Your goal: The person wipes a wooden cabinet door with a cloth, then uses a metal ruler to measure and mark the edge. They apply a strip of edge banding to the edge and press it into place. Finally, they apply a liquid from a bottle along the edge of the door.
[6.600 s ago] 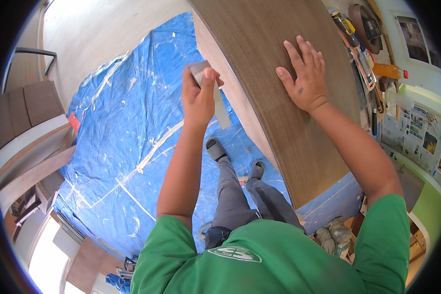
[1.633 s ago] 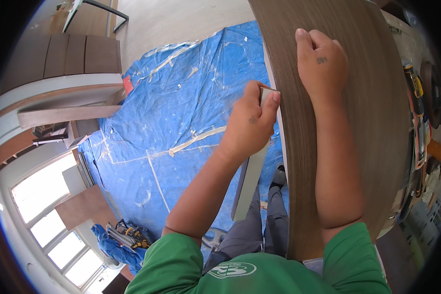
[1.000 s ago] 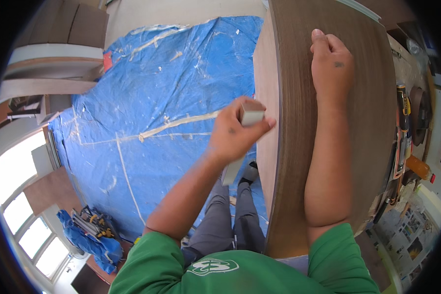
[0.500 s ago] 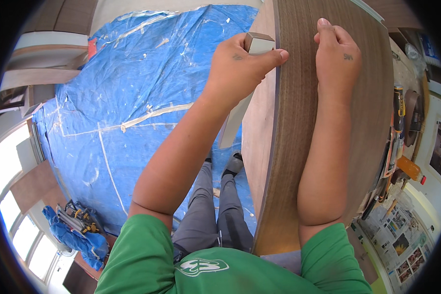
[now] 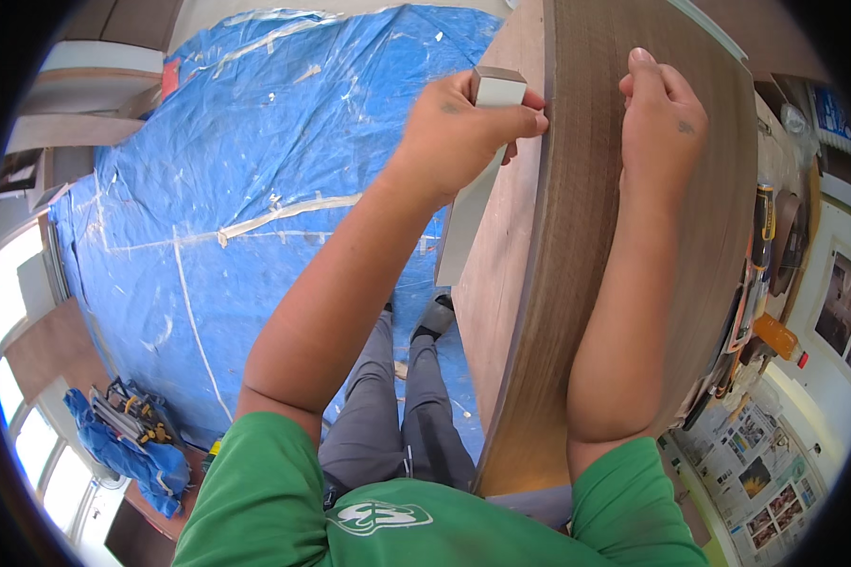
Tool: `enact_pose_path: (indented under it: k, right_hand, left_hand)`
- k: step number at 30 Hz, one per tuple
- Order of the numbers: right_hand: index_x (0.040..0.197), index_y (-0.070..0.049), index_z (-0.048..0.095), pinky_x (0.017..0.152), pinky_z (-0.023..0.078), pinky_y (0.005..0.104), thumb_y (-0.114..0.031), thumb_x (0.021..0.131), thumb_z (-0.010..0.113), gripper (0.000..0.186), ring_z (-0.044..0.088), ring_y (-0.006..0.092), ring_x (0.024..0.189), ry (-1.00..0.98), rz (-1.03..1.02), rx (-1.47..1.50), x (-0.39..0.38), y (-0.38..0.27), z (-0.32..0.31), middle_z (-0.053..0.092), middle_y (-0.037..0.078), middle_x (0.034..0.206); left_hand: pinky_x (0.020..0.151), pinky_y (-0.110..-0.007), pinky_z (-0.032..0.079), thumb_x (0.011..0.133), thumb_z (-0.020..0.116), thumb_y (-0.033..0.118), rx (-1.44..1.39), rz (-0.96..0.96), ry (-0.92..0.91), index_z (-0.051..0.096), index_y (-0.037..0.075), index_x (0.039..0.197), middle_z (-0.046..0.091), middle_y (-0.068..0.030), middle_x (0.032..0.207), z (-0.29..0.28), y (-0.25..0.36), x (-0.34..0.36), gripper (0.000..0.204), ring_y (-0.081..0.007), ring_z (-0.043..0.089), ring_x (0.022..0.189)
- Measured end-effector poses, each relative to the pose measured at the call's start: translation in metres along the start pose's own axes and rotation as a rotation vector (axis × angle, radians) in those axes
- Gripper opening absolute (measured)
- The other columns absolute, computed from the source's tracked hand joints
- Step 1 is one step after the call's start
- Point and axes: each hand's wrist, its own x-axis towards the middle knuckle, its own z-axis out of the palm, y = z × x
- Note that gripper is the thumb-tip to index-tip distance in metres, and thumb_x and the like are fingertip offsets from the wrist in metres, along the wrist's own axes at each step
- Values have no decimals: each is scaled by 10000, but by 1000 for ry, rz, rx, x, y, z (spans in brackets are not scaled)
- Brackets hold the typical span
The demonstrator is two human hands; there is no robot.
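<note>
A long, narrow wooden block [image 5: 470, 219] with a pale flat face and a brown end is gripped by my left hand [image 5: 449, 137]. That hand is closed round its upper part, thumb pointing right to the edge of a large brown wood-grain panel [image 5: 586, 217]. The block slants down beside the panel's lighter side face [image 5: 501, 255]. Over the panel's top surface is my right hand [image 5: 667, 132], fingers curled in and thumb pointing away from me. What it holds, if anything, is hidden.
Blue sheeting [image 5: 255, 170] with pale tape strips covers the floor to the left. Along the panel's right side lie tools and an orange bottle [image 5: 780, 337]. Printed paper [image 5: 756, 472] lies at the lower right; a blue bundle with tools [image 5: 128, 444] sits lower left.
The view has shifted slightly, with the panel's edge now a little further right. My left hand and the block sit slightly lower, and more of the block shows. Both hands keep their grip shape.
</note>
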Motion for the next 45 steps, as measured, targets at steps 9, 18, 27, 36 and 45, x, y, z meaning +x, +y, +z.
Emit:
enact_pose_path:
  k: [9, 18, 27, 36, 45]
  right_hand:
    - [716, -10, 614, 621, 380, 320, -318, 959, 668, 396, 430, 125, 623, 32, -36, 44, 0, 4, 4, 479, 1, 629]
    - [724, -11, 632, 631, 386, 312, -318, 951, 670, 384, 447, 117, 631, 39, -58, 37, -1, 4, 5, 511, -3, 645]
    - [733, -9, 637, 632, 388, 310, -322, 952, 672, 383, 443, 117, 632, 31, -48, 58, -2, 3, 4, 523, 1, 652]
    - [726, -10, 645, 611, 413, 326, -338, 955, 659, 400, 479, 132, 608, 39, -46, 5, -1, 4, 2, 546, 18, 620]
    - [740, -21, 659, 613, 391, 298, -324, 956, 687, 373, 472, 110, 630, 6, -18, 8, 0, 4, -2, 567, 0, 677]
  left_hand:
    - [646, -315, 522, 830, 862, 162, -180, 25, -97, 716, 0, 1026, 733, -97, 902, -4, -28, 5, 294, -151, 637, 702]
    - [636, -299, 523, 801, 856, 176, -259, -24, -67, 712, 27, 911, 735, -74, 842, 3, -26, 9, 235, -149, 649, 687]
    - [622, -301, 516, 819, 814, 191, -203, -36, 3, 692, -11, 946, 724, -91, 845, 9, -5, 18, 268, -153, 637, 670]
    - [665, -295, 532, 811, 796, 141, 5, 54, 106, 697, 3, 999, 747, -107, 889, 6, -2, 13, 254, -143, 655, 725]
    - [686, -280, 542, 814, 790, 140, 161, -18, 23, 735, -18, 1074, 745, -86, 859, 0, -9, -11, 309, -132, 665, 720]
